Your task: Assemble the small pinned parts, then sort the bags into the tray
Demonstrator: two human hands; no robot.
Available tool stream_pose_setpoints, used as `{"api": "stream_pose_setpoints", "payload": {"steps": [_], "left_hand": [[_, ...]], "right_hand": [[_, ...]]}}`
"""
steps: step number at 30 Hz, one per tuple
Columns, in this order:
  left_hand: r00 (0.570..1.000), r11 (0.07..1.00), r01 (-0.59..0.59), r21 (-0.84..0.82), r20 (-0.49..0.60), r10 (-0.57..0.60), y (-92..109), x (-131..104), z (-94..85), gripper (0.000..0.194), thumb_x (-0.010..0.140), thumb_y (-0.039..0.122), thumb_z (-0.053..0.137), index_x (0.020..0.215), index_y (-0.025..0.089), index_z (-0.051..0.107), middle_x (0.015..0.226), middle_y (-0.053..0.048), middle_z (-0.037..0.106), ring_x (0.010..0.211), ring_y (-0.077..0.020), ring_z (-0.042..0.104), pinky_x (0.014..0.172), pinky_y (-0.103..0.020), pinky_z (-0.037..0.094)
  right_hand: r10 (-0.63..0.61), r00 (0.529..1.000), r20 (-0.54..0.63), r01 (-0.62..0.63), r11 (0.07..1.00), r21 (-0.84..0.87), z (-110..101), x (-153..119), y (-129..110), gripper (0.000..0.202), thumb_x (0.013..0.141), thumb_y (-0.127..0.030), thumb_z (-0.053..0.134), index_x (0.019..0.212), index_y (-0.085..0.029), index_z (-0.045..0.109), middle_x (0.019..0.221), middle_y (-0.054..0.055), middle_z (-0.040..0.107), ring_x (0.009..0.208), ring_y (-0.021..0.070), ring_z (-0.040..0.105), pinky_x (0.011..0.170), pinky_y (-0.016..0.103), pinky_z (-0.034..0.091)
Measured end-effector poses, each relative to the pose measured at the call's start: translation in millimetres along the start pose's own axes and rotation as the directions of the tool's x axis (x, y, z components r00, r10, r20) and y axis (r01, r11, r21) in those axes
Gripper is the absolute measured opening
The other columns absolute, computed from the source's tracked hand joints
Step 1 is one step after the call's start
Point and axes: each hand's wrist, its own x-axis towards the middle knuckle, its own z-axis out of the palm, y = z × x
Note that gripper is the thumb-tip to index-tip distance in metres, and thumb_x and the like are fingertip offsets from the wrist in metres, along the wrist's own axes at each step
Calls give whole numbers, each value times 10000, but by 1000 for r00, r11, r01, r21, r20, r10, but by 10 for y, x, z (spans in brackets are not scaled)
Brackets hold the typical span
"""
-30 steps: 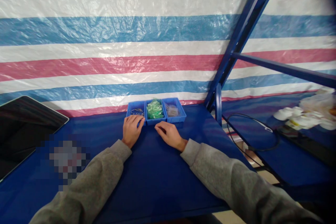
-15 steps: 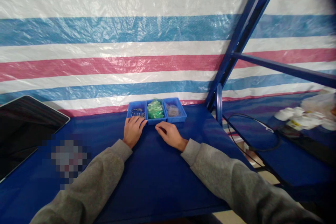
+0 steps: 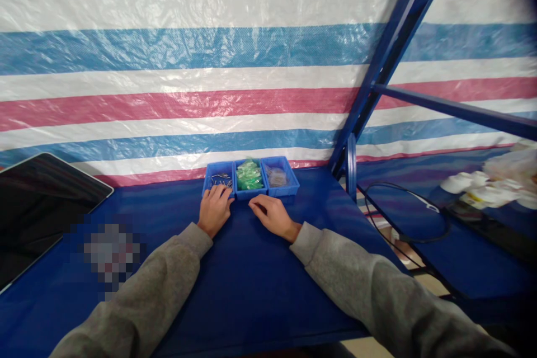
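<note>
My left hand (image 3: pixel 214 210) is at the front edge of the left blue bin (image 3: pixel 212 169), fingers apart and reaching over the rim toward small metal pieces (image 3: pixel 221 181). My right hand (image 3: pixel 272 214) rests on the blue table just in front of the bins, its fingers curled together; whatever may be inside them is hidden. The middle bin (image 3: pixel 249 194) contains green plastic packets (image 3: pixel 249 174). In the right bin (image 3: pixel 289 189) lie clear plastic packets (image 3: pixel 277 177).
A dark flat screen (image 3: pixel 37 207) lies at the left, with a blurred patch near it. At the right stand a blue metal frame (image 3: pixel 373 84) and a second table (image 3: pixel 465 268) holding a black cable (image 3: pixel 403 239) and white bottles (image 3: pixel 495 193). Striped sheeting (image 3: pixel 168 50) hangs behind.
My left hand's fingers have shifted slightly at the left bin, and the thumb is drawn in a little. My right hand has stayed in place.
</note>
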Motion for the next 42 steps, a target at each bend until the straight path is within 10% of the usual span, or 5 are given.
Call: {"api": "stream_pose_setpoints", "payload": {"steps": [13,23,35,42], "left_hand": [[981,996,-93,-15,-172,89,164,33,-278,141,886,213,486,941,156,603,903,-92,626,847,-221,537,713,-343,369],[941,958,-250,-144,-270,205,633,-105,-447,121,865,154,508,915,163,618,870,-72,638,785,-186,551,682,-325,390],[948,900,-16,-436,-293,-125,696,-202,-307,254,793,315,639,1013,208,570,1002,-75,598,1019,-241,541,904,-408,411],[917,720,213,-661,-120,-382,719,-166,-307,874,690,407,723,1387,212,232,1412,-139,274,1324,-296,272,1091,-474,253]], "right_hand": [[229,964,-133,-207,964,164,-105,71,-106,283,907,-377,444,960,-174,634,798,43,650,649,143,596,654,271,495],[483,866,131,-466,684,562,-349,317,-290,603,781,-546,558,1230,-149,491,683,3,587,456,115,542,358,223,468],[346,919,-191,-325,937,131,-498,368,-158,520,764,-445,603,1190,-152,549,858,53,637,678,153,579,641,292,498],[215,965,-153,-208,976,63,-535,349,-268,551,764,-404,618,1236,-146,504,886,64,648,700,175,603,631,301,508]]}}
